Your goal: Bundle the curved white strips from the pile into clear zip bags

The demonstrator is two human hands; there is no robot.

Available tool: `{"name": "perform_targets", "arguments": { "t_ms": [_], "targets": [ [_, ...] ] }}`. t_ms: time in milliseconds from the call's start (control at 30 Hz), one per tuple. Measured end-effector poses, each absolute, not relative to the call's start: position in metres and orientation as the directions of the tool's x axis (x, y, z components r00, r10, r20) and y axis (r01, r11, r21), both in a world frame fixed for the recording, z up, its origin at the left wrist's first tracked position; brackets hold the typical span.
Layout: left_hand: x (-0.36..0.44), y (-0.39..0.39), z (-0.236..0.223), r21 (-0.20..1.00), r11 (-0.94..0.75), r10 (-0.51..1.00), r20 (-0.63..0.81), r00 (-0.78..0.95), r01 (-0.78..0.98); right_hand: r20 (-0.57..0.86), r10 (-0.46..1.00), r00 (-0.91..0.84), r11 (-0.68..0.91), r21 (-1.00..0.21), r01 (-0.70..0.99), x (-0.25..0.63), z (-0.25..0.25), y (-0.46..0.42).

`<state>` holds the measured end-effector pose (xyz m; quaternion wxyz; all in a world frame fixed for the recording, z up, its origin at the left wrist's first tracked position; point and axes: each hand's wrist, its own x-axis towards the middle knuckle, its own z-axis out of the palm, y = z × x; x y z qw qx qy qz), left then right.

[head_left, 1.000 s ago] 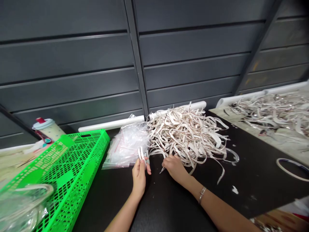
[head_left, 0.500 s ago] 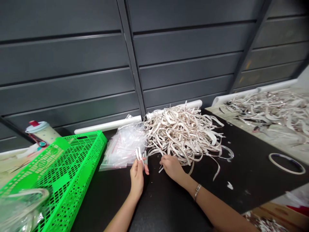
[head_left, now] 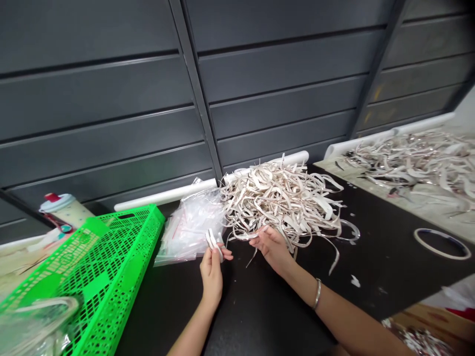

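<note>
My left hand (head_left: 211,272) is shut on a small bundle of short white curved strips (head_left: 213,239), held just off the black tabletop (head_left: 260,301). My right hand (head_left: 272,248) is at the front edge of a large tangled heap of pale, shiny strips (head_left: 282,202). Its fingertips pinch one thin strip (head_left: 247,236) that runs left from them. Beside the heap, left of it, lie clear zip bags with red marks (head_left: 191,227), close behind my left hand.
A bright green perforated plastic crate (head_left: 111,262) stands at the left, with a clear bag (head_left: 37,326) in it. Behind it is a lidded cup (head_left: 67,210). A second strip heap (head_left: 415,165) covers a pale board at the right, and a loop of strip (head_left: 441,244) lies on the table. Dark grey panels rise behind.
My right hand has risen slightly from the heap's edge, with a strip now showing between its fingers. The left hand's bundle has tilted a little. The whole view has shifted slightly left.
</note>
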<state>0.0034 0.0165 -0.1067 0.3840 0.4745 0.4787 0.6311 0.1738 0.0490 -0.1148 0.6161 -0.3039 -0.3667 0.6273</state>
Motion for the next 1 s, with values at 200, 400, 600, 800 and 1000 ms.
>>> {"name": "perform_targets", "arguments": {
  "t_ms": [200,400,600,800,1000],
  "targets": [
    [0.007,0.022,-0.107,0.858,0.008,0.992,-0.073,-0.108,-0.514,0.007,0.956,-0.292,-0.187,-0.752,-0.631,0.171,-0.114,0.042],
    [-0.005,0.033,-0.102,0.739,0.141,0.977,-0.21,-0.026,-0.659,-0.048,0.885,-0.463,-0.344,-0.738,-0.581,0.165,-0.118,0.04],
    [-0.007,0.029,-0.1,0.734,0.176,0.984,-0.152,0.094,-0.656,-0.134,0.881,-0.454,-0.388,-0.755,-0.529,0.16,-0.129,0.041],
    [-0.004,0.025,-0.1,0.779,0.181,0.978,-0.081,0.19,-0.601,-0.175,0.901,-0.398,-0.377,-0.771,-0.514,0.159,-0.128,0.04],
    [-0.002,0.022,-0.099,0.798,0.17,0.977,-0.058,0.207,-0.578,-0.205,0.912,-0.355,-0.37,-0.783,-0.5,0.161,-0.128,0.042]
  ]
}}
